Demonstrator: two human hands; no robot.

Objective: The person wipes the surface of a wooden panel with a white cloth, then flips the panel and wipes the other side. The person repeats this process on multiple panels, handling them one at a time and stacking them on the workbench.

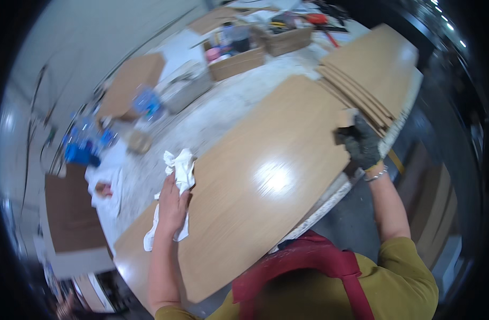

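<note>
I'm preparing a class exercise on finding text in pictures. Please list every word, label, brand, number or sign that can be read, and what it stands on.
No text can be read.
Clear plastic bottle: any label is too blurred.
Open cardboard box: any marking is too blurred.
Wood-grain panel: no writing visible.
</note>
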